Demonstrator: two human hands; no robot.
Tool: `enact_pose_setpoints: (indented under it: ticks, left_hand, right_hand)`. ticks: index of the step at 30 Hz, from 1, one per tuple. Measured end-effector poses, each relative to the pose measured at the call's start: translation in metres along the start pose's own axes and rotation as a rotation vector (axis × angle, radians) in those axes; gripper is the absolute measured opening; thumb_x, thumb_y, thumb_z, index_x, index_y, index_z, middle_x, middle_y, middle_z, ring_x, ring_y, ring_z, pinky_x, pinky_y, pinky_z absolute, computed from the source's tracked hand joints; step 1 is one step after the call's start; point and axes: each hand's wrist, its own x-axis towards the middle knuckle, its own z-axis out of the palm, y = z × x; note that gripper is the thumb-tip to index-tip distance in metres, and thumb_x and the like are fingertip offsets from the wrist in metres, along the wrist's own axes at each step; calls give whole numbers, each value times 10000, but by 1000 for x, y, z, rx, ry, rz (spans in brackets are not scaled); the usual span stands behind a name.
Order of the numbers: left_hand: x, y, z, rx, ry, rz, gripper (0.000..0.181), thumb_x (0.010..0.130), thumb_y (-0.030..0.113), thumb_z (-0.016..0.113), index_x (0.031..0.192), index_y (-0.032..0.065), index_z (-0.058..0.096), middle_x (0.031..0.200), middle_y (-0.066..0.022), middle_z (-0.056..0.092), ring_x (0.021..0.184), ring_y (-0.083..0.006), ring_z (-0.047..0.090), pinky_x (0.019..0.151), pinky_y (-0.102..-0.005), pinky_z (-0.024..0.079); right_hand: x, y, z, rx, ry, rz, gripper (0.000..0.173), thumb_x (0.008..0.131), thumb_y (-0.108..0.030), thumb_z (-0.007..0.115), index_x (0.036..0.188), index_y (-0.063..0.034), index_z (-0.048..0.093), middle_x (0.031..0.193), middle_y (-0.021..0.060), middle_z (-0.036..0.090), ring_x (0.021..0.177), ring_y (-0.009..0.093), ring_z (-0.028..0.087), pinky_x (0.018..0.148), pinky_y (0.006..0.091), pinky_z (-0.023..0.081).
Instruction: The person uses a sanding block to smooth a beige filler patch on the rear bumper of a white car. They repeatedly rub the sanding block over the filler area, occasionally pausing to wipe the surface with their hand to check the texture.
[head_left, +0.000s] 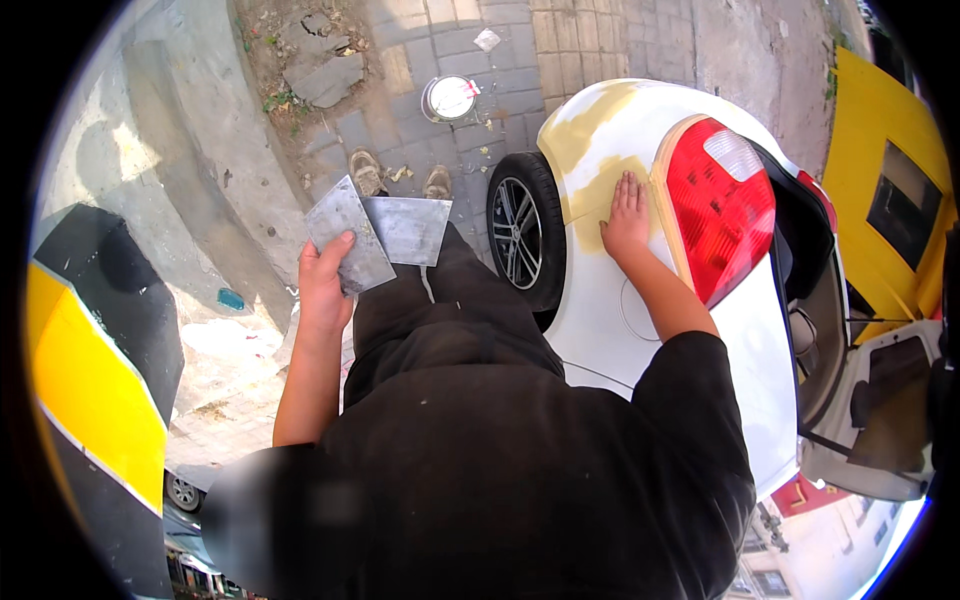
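Observation:
My left hand (324, 281) grips a thin grey metal plate (351, 236), its thumb pressed on the smudged face. A second metal plate (411, 229) juts out from behind the first; where it is held is hidden. On the right, my right hand (628, 217) lies flat on the rear side panel of a white car (600, 300), fingers extended and nothing in them. Dull yellow body filler (592, 199) coats the panel around these fingers, with another patch higher on the bodywork. Beside the hand is the red tail light (720, 210), edged with tan tape.
A round can (450, 98) with a white top stands on the paving beyond my shoes (367, 172). The car's rear wheel (521, 229) is close to my legs. Concrete steps (195, 135) run along the left. The car's tailgate (877, 412) is raised at the right.

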Motion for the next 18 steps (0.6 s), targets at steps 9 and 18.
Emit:
enact_pose_setpoints:
  ticks: [9, 18]
  left_hand:
    - [6, 12, 21, 112, -167, -74, 228, 949, 49, 671, 1177, 34, 675, 1117, -53, 737, 978, -152, 699, 879, -328, 552]
    - [-2, -27, 88, 82, -370, -203, 291, 1011, 103, 657, 1291, 31, 614, 1254, -49, 691, 1116, -152, 654, 980, -350, 520]
  right_hand:
    - [-91, -129, 17, 1497, -596, -247, 605, 1005, -515, 548, 1231, 30, 682, 1195, 187, 725, 1191, 263, 663, 1086, 502, 433]
    - [-121, -110, -127, 2923, 408, -528, 520, 1087, -401, 517, 1401, 13, 534, 1263, 130, 665, 1125, 207, 631, 982, 339, 478]
